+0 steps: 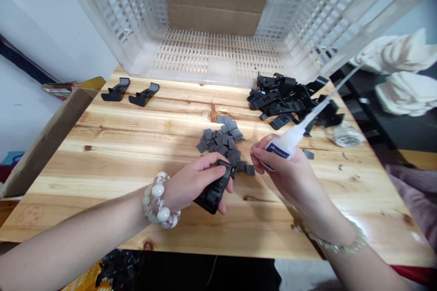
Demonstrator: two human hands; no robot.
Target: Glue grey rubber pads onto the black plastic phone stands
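My left hand (201, 177) is closed around a black plastic bracket (212, 195), with the thumb pressing on a grey patch near its top end. In my right hand (290, 173) is a white glue bottle (285, 143) with a dark blue label; its long thin nozzle points up and to the right, away from the bracket. Just beyond the left hand lies a heap of small grey square pads (223, 138), a few of them hidden behind that hand. Two similar brackets (144, 94) stand apart at the table's far left.
A pile of black brackets (287, 97) sits at the back right, beside a roll of clear tape (346, 135). A large white plastic basket (136, 61) with cardboard (218, 0) inside borders the wooden table (112, 145). White cloths (408, 93) lie at the right.
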